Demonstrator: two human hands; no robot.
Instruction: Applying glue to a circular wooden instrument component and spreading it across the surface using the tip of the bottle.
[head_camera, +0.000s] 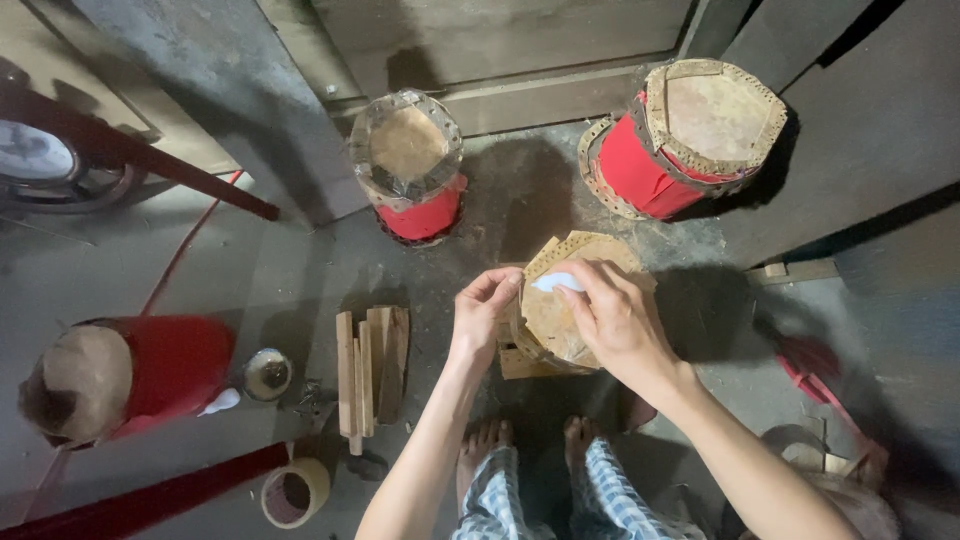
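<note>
A small drum (560, 320) with a tan skin head and a jagged perforated rim stands on the floor in front of my bare feet. My left hand (485, 310) grips the left edge of the skin with bent fingers. My right hand (610, 315) rests on top of the head and presses a small white cloth (552, 283) against the skin near the far rim. A flat piece of wood (520, 365) shows under the drum's near side.
Three red drums with skin heads stand around: back centre (408, 165), back right (690, 135), left side lying tilted (120, 375). Wooden sticks (370, 370), a small round tin (268, 373) and a tape roll (295, 492) lie at my left. A red tool (815, 375) lies right.
</note>
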